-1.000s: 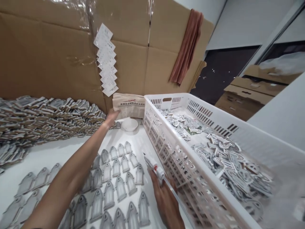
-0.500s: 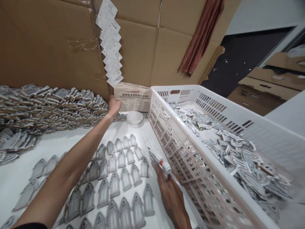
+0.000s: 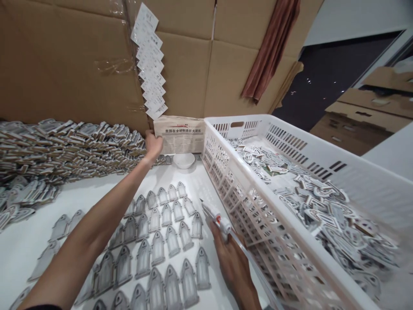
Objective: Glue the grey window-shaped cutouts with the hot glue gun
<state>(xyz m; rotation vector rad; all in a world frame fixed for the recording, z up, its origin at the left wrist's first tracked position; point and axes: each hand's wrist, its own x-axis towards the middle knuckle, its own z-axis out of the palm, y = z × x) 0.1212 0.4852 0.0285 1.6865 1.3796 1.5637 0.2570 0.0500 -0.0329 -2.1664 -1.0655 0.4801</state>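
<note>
The table (image 3: pixel 38 241) is smooth, white and faintly glossy. The arch-shaped pieces (image 3: pixel 158 247) laid on it look like matt grey printed board, and the stacked pieces (image 3: pixel 64 144) by the wall show pale, raw, wood-like edges, though blur makes that uncertain. The basket (image 3: pixel 258 215) is white slotted plastic with a slight sheen. The tube (image 3: pixel 214 215) in the right hand (image 3: pixel 232 267) is glossy white plastic with a red mark. The left hand (image 3: pixel 152 144) touches thin, creased newspaper (image 3: pixel 180 133). Behind stands matt brown cardboard (image 3: pixel 64 64) with shiny clear tape, paper slips (image 3: pixel 150 64) and soft rust-coloured cloth (image 3: pixel 271 47). The small bowl (image 3: pixel 183 160) is smooth and white.
</note>
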